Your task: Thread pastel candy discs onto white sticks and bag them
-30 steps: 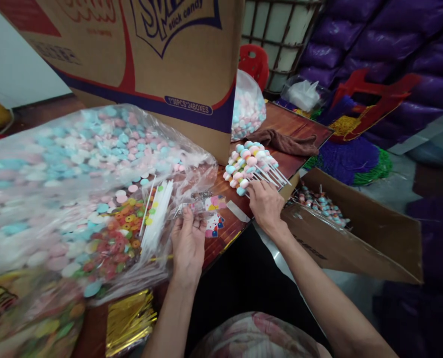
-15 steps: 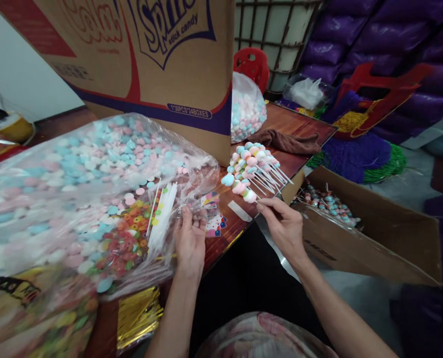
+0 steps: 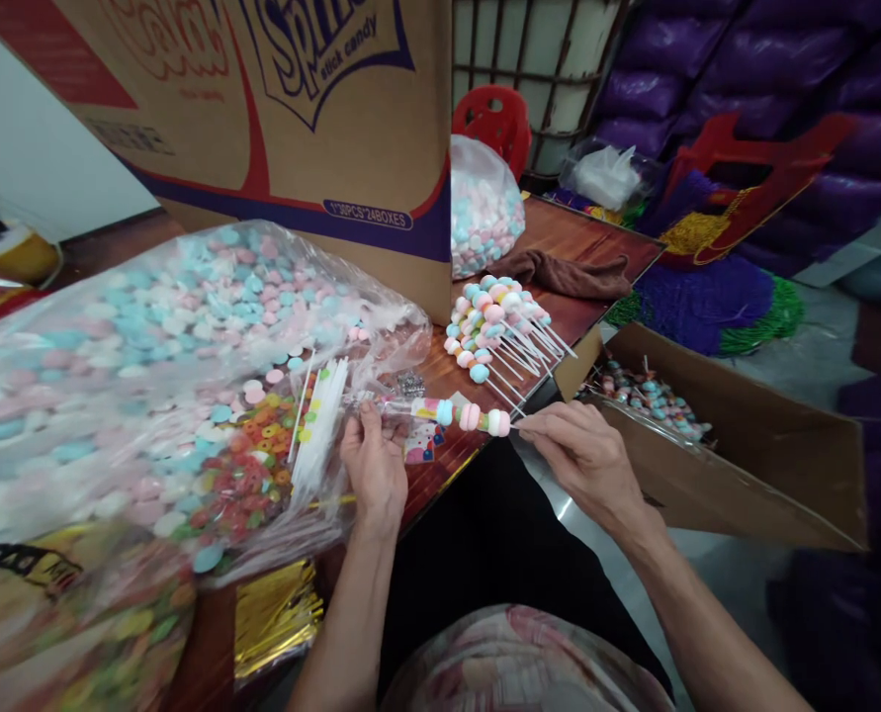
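Observation:
My right hand (image 3: 584, 450) pinches the white stick of a marshmallow skewer (image 3: 471, 417), held level with pink, blue and white pieces along it. The skewer's far end lies at a small clear wrapper (image 3: 396, 406), which my left hand (image 3: 373, 460) grips between thumb and fingers; how far inside the tip reaches I cannot tell. Beyond my hands, several finished skewers (image 3: 495, 311) are stacked on the table, sticks toward me. Left of my left hand lie white sticks (image 3: 322, 425) and gummy rings (image 3: 251, 485), on a large clear bag of marshmallows (image 3: 210, 287).
A tall printed carton (image 3: 284, 158) stands behind the bag. To the right, an open cardboard box (image 3: 773, 475) contains more skewers. A brown cloth (image 3: 566, 274) and another marshmallow bag (image 3: 484, 213) are farther back. A gold packet (image 3: 275, 618) sits at the near edge.
My right hand has lifted a skewer off the stack and brought it nearer, its tip now at the wrapper in my left hand. My left hand stays about where it was.

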The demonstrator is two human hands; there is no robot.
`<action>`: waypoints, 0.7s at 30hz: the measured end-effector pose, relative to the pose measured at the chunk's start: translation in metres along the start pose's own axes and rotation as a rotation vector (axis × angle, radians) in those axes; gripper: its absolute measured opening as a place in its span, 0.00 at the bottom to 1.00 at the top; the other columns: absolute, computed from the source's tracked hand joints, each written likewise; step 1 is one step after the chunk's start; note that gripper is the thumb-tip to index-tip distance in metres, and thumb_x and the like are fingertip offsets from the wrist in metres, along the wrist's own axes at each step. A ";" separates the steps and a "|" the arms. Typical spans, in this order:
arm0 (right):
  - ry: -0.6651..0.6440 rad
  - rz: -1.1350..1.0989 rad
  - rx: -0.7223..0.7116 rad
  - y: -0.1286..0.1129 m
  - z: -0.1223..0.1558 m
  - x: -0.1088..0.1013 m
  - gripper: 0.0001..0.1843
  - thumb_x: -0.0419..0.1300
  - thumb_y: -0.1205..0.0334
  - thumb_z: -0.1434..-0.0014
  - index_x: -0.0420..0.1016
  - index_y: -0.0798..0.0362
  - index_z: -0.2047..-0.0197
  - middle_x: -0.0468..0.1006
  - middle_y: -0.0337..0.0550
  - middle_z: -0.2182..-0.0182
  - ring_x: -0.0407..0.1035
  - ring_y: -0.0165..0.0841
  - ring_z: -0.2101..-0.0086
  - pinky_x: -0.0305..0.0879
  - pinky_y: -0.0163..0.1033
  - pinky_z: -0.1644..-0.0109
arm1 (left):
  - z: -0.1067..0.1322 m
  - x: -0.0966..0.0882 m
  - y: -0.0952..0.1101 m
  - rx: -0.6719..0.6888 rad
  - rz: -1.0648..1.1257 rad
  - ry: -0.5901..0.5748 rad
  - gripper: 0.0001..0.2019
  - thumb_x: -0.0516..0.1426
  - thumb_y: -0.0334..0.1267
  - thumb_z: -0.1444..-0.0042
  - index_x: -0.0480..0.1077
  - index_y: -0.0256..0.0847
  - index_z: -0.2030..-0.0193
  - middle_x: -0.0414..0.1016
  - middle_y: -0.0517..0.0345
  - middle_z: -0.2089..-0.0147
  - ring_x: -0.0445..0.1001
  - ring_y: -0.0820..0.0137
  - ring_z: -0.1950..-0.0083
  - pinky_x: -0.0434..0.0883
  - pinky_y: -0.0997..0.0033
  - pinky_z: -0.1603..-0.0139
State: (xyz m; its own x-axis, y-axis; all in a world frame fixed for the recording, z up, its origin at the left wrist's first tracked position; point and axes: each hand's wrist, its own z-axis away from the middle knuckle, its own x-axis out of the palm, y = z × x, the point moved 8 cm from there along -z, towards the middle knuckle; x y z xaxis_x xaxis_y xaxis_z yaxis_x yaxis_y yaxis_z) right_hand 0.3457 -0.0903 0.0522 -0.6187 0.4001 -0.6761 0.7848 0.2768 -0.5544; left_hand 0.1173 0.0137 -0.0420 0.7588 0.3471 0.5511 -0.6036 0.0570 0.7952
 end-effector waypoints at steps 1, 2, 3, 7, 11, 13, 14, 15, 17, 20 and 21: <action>-0.021 -0.018 0.010 0.001 0.001 0.001 0.08 0.58 0.65 0.33 0.80 0.51 0.61 0.80 0.41 0.68 0.69 0.33 0.67 0.58 0.41 0.61 | 0.001 0.001 0.001 0.019 -0.017 -0.004 0.19 0.70 0.49 0.55 0.71 0.41 0.64 0.77 0.63 0.65 0.75 0.75 0.68 0.73 0.73 0.64; -0.037 -0.047 0.029 0.002 0.001 0.003 0.08 0.58 0.65 0.33 0.80 0.51 0.61 0.80 0.41 0.68 0.69 0.33 0.67 0.59 0.41 0.61 | 0.001 0.002 0.002 0.036 -0.037 -0.009 0.20 0.70 0.50 0.55 0.71 0.41 0.64 0.76 0.63 0.66 0.74 0.76 0.68 0.73 0.74 0.65; -0.048 -0.088 0.052 0.004 0.002 0.005 0.08 0.58 0.65 0.33 0.80 0.51 0.62 0.79 0.41 0.69 0.69 0.33 0.67 0.59 0.40 0.61 | 0.002 0.004 0.002 0.050 -0.056 -0.017 0.20 0.70 0.51 0.55 0.71 0.41 0.64 0.76 0.63 0.66 0.74 0.76 0.69 0.73 0.75 0.66; -0.073 -0.283 0.154 0.009 0.007 0.016 0.07 0.60 0.64 0.34 0.80 0.51 0.62 0.77 0.40 0.70 0.68 0.31 0.70 0.61 0.38 0.63 | 0.006 0.009 0.003 0.105 -0.102 -0.050 0.20 0.68 0.53 0.53 0.70 0.40 0.66 0.75 0.63 0.67 0.73 0.76 0.69 0.73 0.75 0.66; -0.078 -0.386 0.213 0.011 0.010 0.024 0.08 0.59 0.64 0.35 0.80 0.52 0.63 0.74 0.39 0.72 0.67 0.30 0.71 0.61 0.36 0.65 | 0.007 0.010 0.004 0.174 -0.153 -0.063 0.18 0.67 0.52 0.51 0.70 0.40 0.66 0.73 0.64 0.68 0.72 0.77 0.69 0.72 0.76 0.65; -0.096 -0.410 0.234 0.011 0.011 0.027 0.09 0.59 0.64 0.35 0.80 0.52 0.64 0.73 0.39 0.72 0.67 0.30 0.71 0.61 0.36 0.65 | 0.007 0.010 0.003 0.188 -0.178 -0.074 0.19 0.66 0.53 0.50 0.70 0.40 0.66 0.73 0.64 0.68 0.72 0.76 0.68 0.72 0.75 0.64; -0.111 -0.419 0.249 0.011 0.011 0.028 0.09 0.58 0.63 0.35 0.79 0.53 0.64 0.73 0.39 0.73 0.67 0.30 0.71 0.61 0.36 0.66 | 0.007 0.009 0.002 0.191 -0.190 -0.076 0.19 0.66 0.53 0.50 0.70 0.40 0.66 0.73 0.63 0.67 0.72 0.75 0.68 0.72 0.74 0.63; -0.128 -0.428 0.270 0.011 0.012 0.029 0.09 0.58 0.63 0.34 0.79 0.53 0.64 0.72 0.38 0.74 0.66 0.29 0.72 0.60 0.35 0.66 | 0.006 0.008 0.002 0.195 -0.198 -0.075 0.19 0.66 0.54 0.50 0.70 0.40 0.66 0.73 0.63 0.67 0.72 0.75 0.68 0.72 0.74 0.63; -0.163 -0.455 0.331 0.014 0.014 0.031 0.10 0.57 0.61 0.33 0.78 0.53 0.64 0.69 0.36 0.76 0.63 0.28 0.74 0.59 0.35 0.68 | 0.005 0.006 0.001 0.204 -0.207 -0.069 0.19 0.65 0.54 0.49 0.69 0.40 0.66 0.72 0.63 0.67 0.71 0.75 0.68 0.71 0.74 0.63; -0.219 -0.514 0.429 0.019 0.018 0.035 0.12 0.56 0.59 0.33 0.75 0.53 0.66 0.64 0.33 0.79 0.58 0.27 0.76 0.55 0.34 0.70 | 0.004 0.003 0.003 0.235 -0.243 -0.053 0.18 0.64 0.53 0.47 0.68 0.40 0.67 0.71 0.64 0.68 0.69 0.77 0.69 0.67 0.77 0.66; -0.236 -0.527 0.450 0.020 0.020 0.037 0.13 0.56 0.58 0.33 0.75 0.53 0.67 0.63 0.33 0.80 0.57 0.26 0.77 0.54 0.34 0.71 | 0.004 0.003 0.002 0.241 -0.266 -0.049 0.18 0.63 0.53 0.46 0.68 0.39 0.68 0.71 0.64 0.68 0.68 0.77 0.69 0.66 0.78 0.66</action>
State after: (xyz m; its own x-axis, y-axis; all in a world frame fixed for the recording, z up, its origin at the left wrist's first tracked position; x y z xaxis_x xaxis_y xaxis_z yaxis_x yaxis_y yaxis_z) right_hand 0.3377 -0.0875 0.0070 -0.9411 0.1003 -0.3230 0.3220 -0.0258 -0.9464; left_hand 0.1187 0.0113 -0.0379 0.8960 0.3042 0.3234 -0.3128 -0.0845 0.9461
